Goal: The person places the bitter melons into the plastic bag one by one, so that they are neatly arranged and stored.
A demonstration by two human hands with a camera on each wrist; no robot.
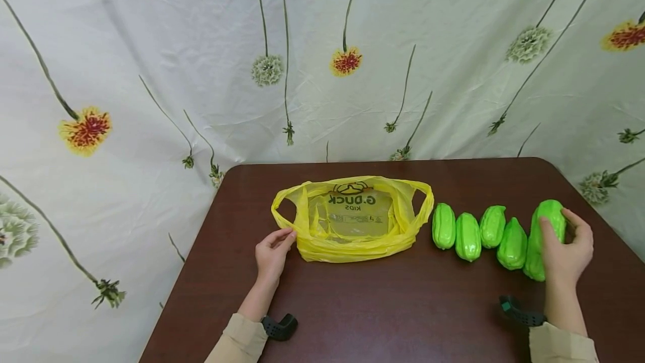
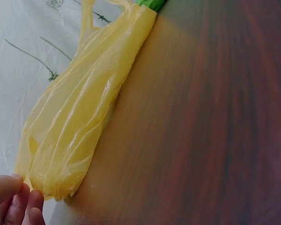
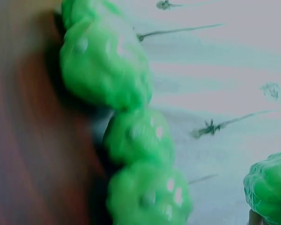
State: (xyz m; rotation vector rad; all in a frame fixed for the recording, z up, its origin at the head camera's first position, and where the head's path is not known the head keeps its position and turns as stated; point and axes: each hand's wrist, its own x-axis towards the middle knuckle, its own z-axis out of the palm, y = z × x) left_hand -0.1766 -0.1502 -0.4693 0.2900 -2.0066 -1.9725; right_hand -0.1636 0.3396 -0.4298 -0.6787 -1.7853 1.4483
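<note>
A yellow plastic carrier bag [image 1: 282, 214] lies with its mouth open, a printed inner side showing. My left hand [image 1: 272, 254] pinches the bag's near left edge between thumb and fingers; the left wrist view shows the fingertips [image 2: 19, 197] at the corner of the bag [image 2: 79, 126]. At the right, my right hand [image 1: 568, 248] grips a large green bumpy gourd [image 1: 535, 262], thumb on one side and fingers on the other. The same gourd [image 3: 271, 187] appears at the lower right of the right wrist view, the hand mostly out of sight.
Several smaller glossy green gourds [image 1: 467, 237] stand in a row between the bag and my right hand. They sit on a dark brown table [image 1: 383, 307], with a flowered white cloth [image 1: 312, 105] hanging behind its far edge. Black bands [image 1: 280, 326] circle both wrists.
</note>
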